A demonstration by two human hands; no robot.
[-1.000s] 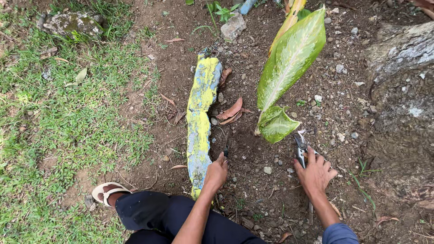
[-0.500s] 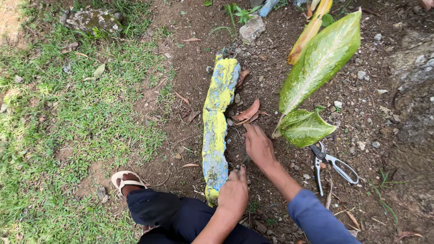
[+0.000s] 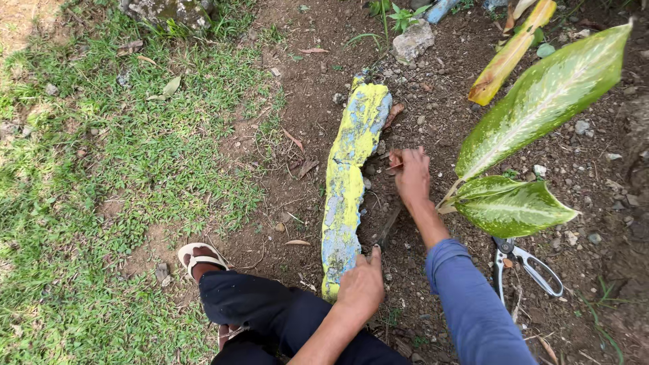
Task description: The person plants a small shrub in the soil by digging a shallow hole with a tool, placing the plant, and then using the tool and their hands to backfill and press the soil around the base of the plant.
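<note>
Right hand (image 3: 412,174) pinches a dry leaf (image 3: 396,164) off the soil beside the painted stone (image 3: 348,182). Left hand (image 3: 362,284) grips a thin stick (image 3: 387,228); shears (image 3: 524,267) lie released nearby.

No packages, labels, signs or screens show anywhere in this view.
</note>
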